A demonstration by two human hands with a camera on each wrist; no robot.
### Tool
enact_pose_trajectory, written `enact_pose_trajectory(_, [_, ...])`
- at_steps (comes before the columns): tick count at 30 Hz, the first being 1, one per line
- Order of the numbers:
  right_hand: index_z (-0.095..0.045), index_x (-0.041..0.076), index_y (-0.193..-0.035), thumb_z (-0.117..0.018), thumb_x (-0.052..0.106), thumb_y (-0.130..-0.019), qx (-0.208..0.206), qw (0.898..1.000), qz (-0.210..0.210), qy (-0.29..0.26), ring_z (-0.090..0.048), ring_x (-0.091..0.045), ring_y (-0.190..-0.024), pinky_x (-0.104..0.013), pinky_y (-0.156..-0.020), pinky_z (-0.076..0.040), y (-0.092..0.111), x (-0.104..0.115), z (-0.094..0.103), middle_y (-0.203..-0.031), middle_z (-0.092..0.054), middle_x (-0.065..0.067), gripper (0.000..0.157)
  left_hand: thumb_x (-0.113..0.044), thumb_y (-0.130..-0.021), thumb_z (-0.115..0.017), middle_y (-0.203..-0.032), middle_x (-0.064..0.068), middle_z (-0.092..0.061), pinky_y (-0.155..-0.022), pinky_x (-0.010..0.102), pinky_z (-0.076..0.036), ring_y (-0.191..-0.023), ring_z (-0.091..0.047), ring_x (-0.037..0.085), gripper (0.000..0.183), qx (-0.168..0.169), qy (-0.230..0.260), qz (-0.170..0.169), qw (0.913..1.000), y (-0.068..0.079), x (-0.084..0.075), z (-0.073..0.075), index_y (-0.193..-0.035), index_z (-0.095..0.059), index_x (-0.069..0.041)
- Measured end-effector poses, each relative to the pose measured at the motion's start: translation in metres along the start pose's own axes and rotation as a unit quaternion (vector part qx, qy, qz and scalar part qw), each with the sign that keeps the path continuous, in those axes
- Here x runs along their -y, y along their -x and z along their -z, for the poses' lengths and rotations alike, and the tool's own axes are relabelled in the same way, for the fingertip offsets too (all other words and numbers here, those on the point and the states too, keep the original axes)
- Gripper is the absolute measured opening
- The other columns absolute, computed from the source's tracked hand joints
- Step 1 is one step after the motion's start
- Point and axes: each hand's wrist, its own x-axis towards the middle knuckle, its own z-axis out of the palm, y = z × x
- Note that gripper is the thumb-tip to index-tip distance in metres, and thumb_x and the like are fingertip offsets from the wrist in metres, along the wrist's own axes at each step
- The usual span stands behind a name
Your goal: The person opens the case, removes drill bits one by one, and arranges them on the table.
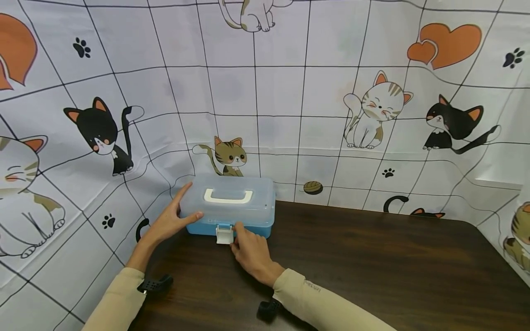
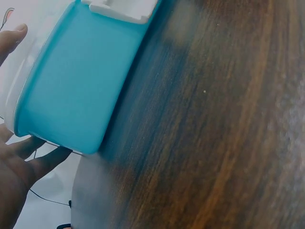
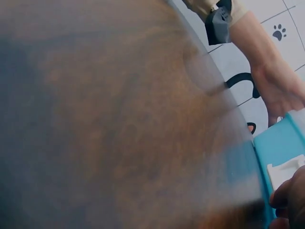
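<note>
A storage box (image 1: 227,205) with a blue base and a clear lid stands against the patterned backdrop at the back of the table. Its lid carries a white handle (image 1: 227,198). At the front, a white latch (image 1: 224,233) sticks out and down from the blue wall. My left hand (image 1: 171,220) rests on the box's left end, thumb stretched over the lid's front corner, fingers along the side. My right hand (image 1: 252,250) pinches the latch by its right edge, fingers curled. In the left wrist view, straight left fingers touch the blue base (image 2: 81,81).
A dark wood table (image 1: 372,266) extends to the right and toward me. White sheeting (image 1: 281,92) with printed cats and grid lines rises behind it and along the left. Dark straps (image 1: 155,284) are on both wrists.
</note>
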Motion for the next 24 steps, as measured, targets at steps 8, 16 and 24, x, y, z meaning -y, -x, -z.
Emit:
enact_pose_trajectory(8, [-0.053,0.010,-0.115,-0.080,0.022,-0.092,-0.012,0.997,0.043,0.066,-0.064,-0.016,-0.058,-0.027,-0.043,-0.044,-0.001,-0.005,-0.004,-0.092,-0.072,-0.005,0.038,-0.041,-0.091,-0.078,-0.169,0.003,-0.001,-0.107,0.076,-0.016,-0.152,-0.005,0.040,0.100,0.004,0.003,0.002,1.0000,-0.001,0.000,0.001,-0.162,-0.009,-0.047])
enact_pose_trajectory(16, [-0.055,0.011,-0.125,-0.075,0.030,-0.096,0.026,0.997,0.058,0.053,-0.058,-0.008,-0.055,-0.022,-0.043,-0.038,0.003,-0.006,0.019,-0.089,-0.072,0.000,0.039,-0.035,-0.091,-0.079,-0.169,0.000,-0.002,-0.107,0.077,-0.017,-0.151,-0.006,0.039,0.100,0.007,0.018,-0.006,0.9998,0.000,0.001,-0.002,-0.162,-0.010,-0.046])
enact_pose_trajectory(24, [-0.064,0.003,-0.125,-0.071,0.014,-0.097,-0.089,0.985,0.095,-0.114,-0.054,-0.007,-0.067,-0.021,-0.056,-0.042,-0.006,-0.022,0.074,-0.089,-0.061,-0.001,0.031,-0.033,-0.087,-0.083,-0.168,0.006,-0.005,-0.102,0.076,-0.028,-0.143,-0.027,0.047,0.110,0.010,0.021,0.000,0.9997,0.002,0.008,-0.003,-0.163,-0.004,-0.045])
